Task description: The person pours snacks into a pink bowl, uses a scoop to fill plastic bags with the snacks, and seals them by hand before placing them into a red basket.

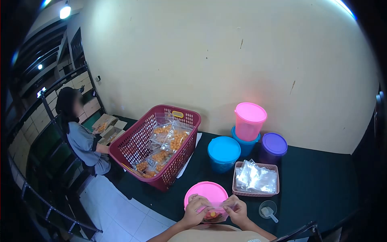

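Note:
Both my hands pinch the top edge of a clear plastic bag with small red and yellow-orange pieces in its bottom. My left hand grips the left end of that edge, and my right hand the right end. Just behind the bag is a round container with a pink lid, partly hidden by my hands. To the right of my right hand, a clear cup with a white scoop rests on the dark cloth. What exactly the pieces in the bag are is too small to tell.
A maroon basket holds several bags of orange balls. Blue tubs, a pink tub and a purple tub stand near the wall. A small basket holds clear bags. At left, a person is beside open boxes.

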A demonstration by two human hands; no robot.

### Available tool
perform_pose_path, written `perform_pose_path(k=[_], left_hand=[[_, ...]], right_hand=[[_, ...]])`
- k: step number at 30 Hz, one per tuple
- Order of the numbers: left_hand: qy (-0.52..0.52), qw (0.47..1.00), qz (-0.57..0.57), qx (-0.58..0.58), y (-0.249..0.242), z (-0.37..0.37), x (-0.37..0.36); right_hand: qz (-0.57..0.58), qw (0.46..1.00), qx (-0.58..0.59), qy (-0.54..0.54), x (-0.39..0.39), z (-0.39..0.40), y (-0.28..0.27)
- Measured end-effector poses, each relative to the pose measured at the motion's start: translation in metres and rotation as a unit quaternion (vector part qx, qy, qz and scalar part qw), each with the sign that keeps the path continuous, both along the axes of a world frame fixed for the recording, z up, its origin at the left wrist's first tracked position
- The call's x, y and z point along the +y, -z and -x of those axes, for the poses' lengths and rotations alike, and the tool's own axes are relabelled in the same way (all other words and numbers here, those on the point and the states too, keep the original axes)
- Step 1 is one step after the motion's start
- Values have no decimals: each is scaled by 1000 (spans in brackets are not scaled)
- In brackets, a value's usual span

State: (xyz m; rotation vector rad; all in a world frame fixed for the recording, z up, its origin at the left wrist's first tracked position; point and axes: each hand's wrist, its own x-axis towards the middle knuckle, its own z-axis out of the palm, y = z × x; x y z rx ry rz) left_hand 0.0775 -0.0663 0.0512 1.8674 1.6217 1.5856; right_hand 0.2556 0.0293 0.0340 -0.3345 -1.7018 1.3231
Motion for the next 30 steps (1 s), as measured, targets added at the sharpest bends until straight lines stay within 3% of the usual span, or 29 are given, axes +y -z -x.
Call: perform_pose_path(k=[2, 3, 5, 7, 13, 18, 23, 30], left_hand=[[-31, 997, 13, -72, 2, -6, -1], [-31, 997, 15, -72, 3, -6, -2], [-36, 999, -10, 4, 2, -6, -2], [-30, 999, -17, 37, -2, -6, -1], [-54, 996, -9, 69, 0, -13, 0], [-43, 999, -14, 26, 7, -17, -1], [-17, 998, -20, 57, 3, -20, -3], [-47, 996, -4, 77, -3, -23, 0]], right_hand=[[-5, 1000, 9, 2, -1, 0, 1], [58, 998, 10, -34, 0, 0, 0], [117, 991, 13, -71, 3, 1, -3], [265, 953, -44, -138, 2, 1, -7], [136, 984, -76, -86, 2, 2, -12], [184, 978, -36, -86, -3, 6, -5], [118, 991, -17, -63, -3, 6, -1], [153, 988, 4, -13, -14, 12, 2]])
